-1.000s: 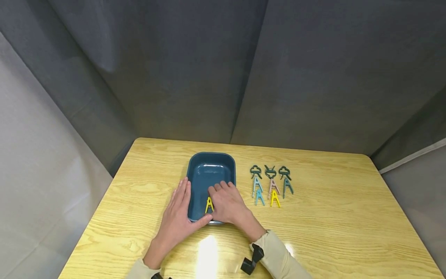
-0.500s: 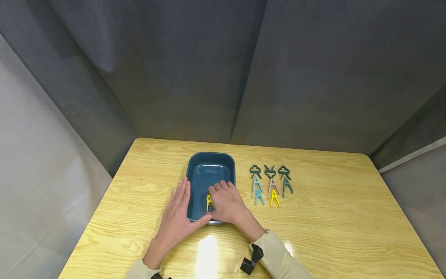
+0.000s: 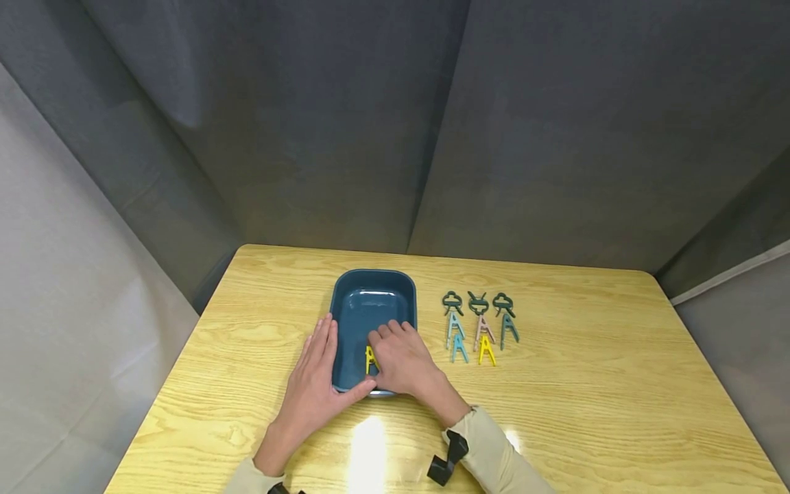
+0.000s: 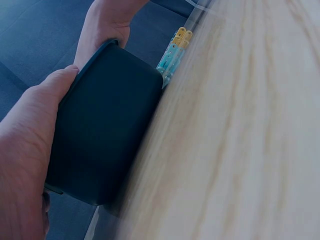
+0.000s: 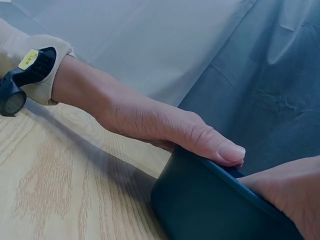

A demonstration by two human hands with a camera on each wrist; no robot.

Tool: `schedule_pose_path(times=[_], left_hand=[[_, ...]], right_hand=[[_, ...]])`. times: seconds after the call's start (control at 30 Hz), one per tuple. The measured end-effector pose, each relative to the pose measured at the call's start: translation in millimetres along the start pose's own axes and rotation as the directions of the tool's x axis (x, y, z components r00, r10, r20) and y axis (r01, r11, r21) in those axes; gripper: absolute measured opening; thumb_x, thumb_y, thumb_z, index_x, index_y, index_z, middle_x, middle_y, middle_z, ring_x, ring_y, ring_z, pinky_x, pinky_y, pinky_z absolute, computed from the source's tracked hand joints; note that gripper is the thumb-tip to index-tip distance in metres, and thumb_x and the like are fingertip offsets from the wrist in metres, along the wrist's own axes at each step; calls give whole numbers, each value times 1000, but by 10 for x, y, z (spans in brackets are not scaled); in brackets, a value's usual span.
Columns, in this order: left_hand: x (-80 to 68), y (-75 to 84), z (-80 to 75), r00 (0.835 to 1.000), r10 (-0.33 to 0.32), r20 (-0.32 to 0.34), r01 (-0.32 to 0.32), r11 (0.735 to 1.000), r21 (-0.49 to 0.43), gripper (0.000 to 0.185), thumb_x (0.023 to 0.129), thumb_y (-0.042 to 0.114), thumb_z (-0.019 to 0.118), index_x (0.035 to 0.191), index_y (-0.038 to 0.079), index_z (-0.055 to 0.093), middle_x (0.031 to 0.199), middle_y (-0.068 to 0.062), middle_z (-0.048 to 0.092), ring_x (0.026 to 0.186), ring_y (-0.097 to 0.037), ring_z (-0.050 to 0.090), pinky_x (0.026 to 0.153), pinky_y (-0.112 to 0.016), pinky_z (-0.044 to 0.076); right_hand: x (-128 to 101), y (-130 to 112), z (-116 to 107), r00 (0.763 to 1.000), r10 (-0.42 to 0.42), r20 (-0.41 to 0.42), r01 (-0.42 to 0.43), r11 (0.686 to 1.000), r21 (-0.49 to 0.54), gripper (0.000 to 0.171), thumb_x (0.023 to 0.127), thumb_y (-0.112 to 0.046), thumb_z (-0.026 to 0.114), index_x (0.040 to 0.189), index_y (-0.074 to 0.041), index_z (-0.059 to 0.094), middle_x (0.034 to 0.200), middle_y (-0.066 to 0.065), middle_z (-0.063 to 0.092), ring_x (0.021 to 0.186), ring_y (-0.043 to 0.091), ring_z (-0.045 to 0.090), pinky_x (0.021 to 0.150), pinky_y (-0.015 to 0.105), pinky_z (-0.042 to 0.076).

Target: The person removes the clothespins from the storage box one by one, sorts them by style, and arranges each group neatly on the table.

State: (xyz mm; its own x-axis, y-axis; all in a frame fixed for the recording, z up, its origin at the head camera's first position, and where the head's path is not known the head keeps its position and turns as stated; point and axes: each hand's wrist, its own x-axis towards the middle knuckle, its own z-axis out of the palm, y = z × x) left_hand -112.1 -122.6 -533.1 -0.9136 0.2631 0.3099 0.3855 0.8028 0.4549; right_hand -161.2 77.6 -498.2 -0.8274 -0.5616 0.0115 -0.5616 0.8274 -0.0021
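Note:
A dark blue rectangular tub (image 3: 374,276) stands on the table in the head view. My left hand (image 3: 315,374) lies along its left wall with straight fingers, the thumb reaching over the front rim. Inside the tub, my right hand (image 3: 401,358) is curled palm down around the right part of a yellow clothespin (image 3: 370,359), whose left side shows beside the fingers; the fingertips are hidden. In the left wrist view, the left thumb (image 4: 62,80) rests on the tub's rim. The right wrist view shows that thumb (image 5: 227,150) lying over the rim too.
Right of the tub lie dark green clover-shaped clips (image 3: 452,302) in a row. Below them are pale blue (image 3: 455,328), pink (image 3: 484,331) and dark green (image 3: 509,331) clothespins, then a blue (image 3: 459,348) and another yellow clothespin (image 3: 487,350). Grey curtains (image 3: 345,137) surround the table.
The yellow clothespin in the tub has shifted slightly away from me and under the right hand's fingers since a second ago. Both hands keep nearly the same place.

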Motion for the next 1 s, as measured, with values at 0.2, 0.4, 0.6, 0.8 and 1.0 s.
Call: schedule_pose_path(times=[0.2,0.4,0.6,0.8,1.0], left_hand=[[5,1,-2,1000,-12,21,12,1000,-6,124,84,81,64,168,5,12,177,-2,-1,162,-27,10,130,-47,16],[5,0,1,1000,-7,12,7,1000,-5,124,84,80,65,167,5,13,176,-7,6,162,-29,11,130,-49,17],[4,-4,-2,1000,-9,13,9,1000,-1,123,84,80,65,167,5,14,176,-8,6,161,-30,12,130,-48,17],[11,-6,-11,1000,-8,18,8,1000,0,124,84,81,64,167,5,13,176,-10,9,162,-29,12,131,-47,15],[10,-7,-8,1000,-5,16,5,1000,1,123,84,80,65,167,5,13,176,-11,10,161,-31,14,131,-47,15]], right_hand=[[0,-1,-5,1000,-1,12,0,1000,15,52,80,-55,84,111,-15,71,100,1,69,92,21,57,82,38,49],[3,0,-6,1000,8,29,-9,999,34,53,82,-54,83,115,-15,70,104,1,70,94,22,57,85,40,49],[-1,-2,-10,1000,1,15,-2,999,44,52,83,-53,83,115,-14,70,102,1,70,91,21,57,81,38,47],[-3,3,-10,1000,-5,3,4,999,41,51,84,-53,82,116,-14,70,104,2,71,93,21,58,81,38,47],[-4,5,-1,1000,-6,8,6,999,39,54,85,-54,80,120,-14,70,109,4,73,97,23,61,84,39,49]])
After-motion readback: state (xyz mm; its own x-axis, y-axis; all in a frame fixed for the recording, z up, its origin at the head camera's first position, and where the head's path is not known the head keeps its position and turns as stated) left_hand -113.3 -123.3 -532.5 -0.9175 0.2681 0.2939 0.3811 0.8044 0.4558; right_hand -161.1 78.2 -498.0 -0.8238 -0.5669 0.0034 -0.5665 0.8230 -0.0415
